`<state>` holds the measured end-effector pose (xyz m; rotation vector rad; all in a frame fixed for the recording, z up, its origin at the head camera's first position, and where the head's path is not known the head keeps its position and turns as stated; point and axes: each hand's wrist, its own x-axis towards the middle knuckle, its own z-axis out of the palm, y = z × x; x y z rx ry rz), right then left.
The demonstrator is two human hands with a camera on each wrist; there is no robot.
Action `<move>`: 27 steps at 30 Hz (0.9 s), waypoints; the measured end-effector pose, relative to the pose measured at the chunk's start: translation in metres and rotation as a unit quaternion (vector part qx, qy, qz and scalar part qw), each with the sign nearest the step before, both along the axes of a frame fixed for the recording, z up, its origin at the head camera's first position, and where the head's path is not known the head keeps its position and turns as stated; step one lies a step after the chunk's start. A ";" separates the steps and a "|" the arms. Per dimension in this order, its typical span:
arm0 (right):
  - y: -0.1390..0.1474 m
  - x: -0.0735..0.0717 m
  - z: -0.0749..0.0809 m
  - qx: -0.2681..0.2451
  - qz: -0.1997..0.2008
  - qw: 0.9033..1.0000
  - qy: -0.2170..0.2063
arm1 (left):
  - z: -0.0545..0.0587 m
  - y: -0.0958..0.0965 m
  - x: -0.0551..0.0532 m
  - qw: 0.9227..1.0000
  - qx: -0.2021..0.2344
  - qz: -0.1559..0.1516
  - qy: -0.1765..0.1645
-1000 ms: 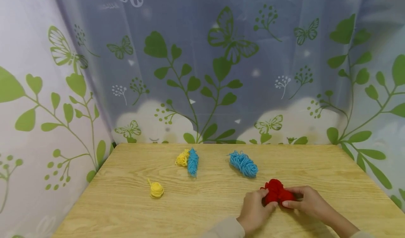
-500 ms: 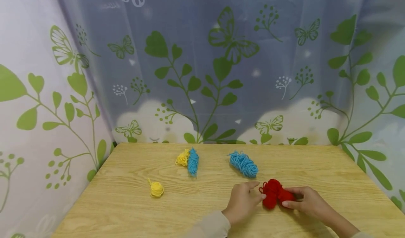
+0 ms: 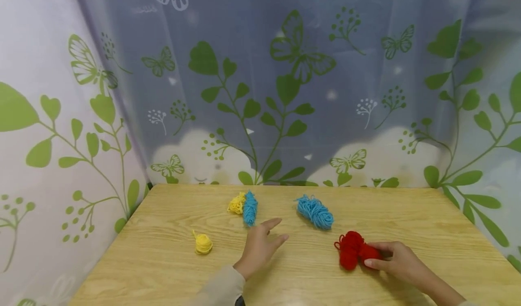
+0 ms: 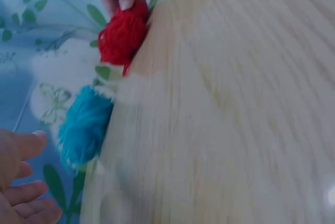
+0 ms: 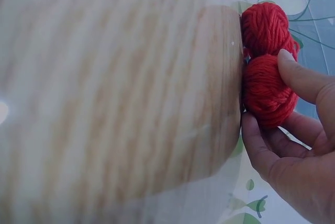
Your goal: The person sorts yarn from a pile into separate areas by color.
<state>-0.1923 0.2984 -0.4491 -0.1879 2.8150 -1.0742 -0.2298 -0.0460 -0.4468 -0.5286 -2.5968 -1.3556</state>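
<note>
Red yarn [image 3: 349, 251] lies bundled at the right front of the table, two rounded lumps of it showing in the right wrist view. My right hand [image 3: 400, 263] grips its right-hand lump [image 5: 269, 90], thumb on one side and fingers curled on the other. My left hand [image 3: 260, 247] holds nothing, its fingers spread, over the middle of the table. Just beyond its knuckles lies a slim blue yarn skein [image 3: 250, 209], side by side with a loose yellow yarn bundle [image 3: 236, 204]. A small yellow yarn ball [image 3: 203, 243] sits to the left of that hand.
A thicker blue yarn skein [image 3: 314, 212] lies between the hands, farther back. The wooden table [image 3: 163, 270] ends at a patterned curtain [image 3: 228, 93] behind, with more printed cloth on both sides.
My left hand has let go of the red yarn and moved left across the table, fingers spreading. My right hand keeps its grip on the red yarn in the same place.
</note>
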 end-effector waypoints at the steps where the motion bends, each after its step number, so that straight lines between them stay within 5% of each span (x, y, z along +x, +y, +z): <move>1: 0.000 0.000 0.000 -0.001 -0.001 1.000 -0.001 | 0.001 -0.008 -0.001 1.000 -0.002 0.005 0.001; 13: 0.001 -0.001 -0.001 -0.009 -0.008 1.000 -0.011 | 0.005 -0.088 0.002 0.995 -0.034 0.083 0.052; 20: 0.001 -0.001 -0.001 -0.016 -0.005 1.000 -0.011 | -0.002 -0.129 0.009 0.983 -0.078 0.138 0.095; 27: 0.000 0.000 0.000 -0.019 -0.004 1.000 -0.013 | -0.013 -0.152 0.014 0.977 -0.096 0.174 0.076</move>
